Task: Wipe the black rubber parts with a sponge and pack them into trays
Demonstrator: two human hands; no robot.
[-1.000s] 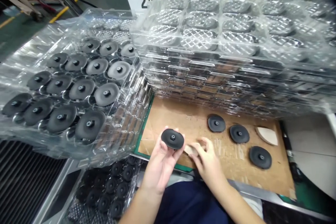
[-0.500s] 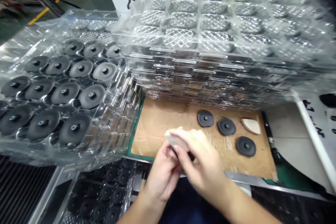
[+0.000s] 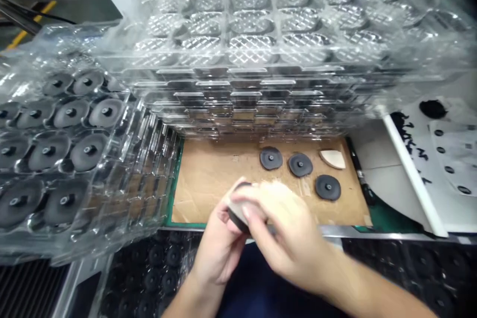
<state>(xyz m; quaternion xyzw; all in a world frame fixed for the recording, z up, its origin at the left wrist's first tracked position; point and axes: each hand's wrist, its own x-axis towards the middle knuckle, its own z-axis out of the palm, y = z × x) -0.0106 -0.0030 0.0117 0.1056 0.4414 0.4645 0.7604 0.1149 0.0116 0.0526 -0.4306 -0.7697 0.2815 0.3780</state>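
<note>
My left hand (image 3: pixel 216 241) is closed round the edge of a black disc (image 3: pixel 237 219), held tilted above the front of the cardboard. My right hand (image 3: pixel 288 226) pinches a pale, flat pad (image 3: pixel 238 207) and presses it against the disc's face. The fingers partly cover both pieces, and motion blurs the right hand. Beyond the hands, a black disc with a small central stub (image 3: pixel 271 158) lies on the cardboard (image 3: pixel 208 174), with two more like it to the right. A cream wedge-shaped pad (image 3: pixel 333 159) lies behind the rightmost disc.
A tall stack of clear plastic trays (image 3: pixel 238 87) stands behind the cardboard. On the left, another clear tray stack (image 3: pixel 126 174) holds rows of black discs. At the right are a white-edged panel (image 3: pixel 413 174) and a sheet with dark oval marks. More filled trays (image 3: pixel 149 268) sit below the bench edge.
The view has shifted, so the surroundings sit farther left or higher. The disc and pad in my hands have turned, showing more of the disc's dark rim. Both hands keep their hold.
</note>
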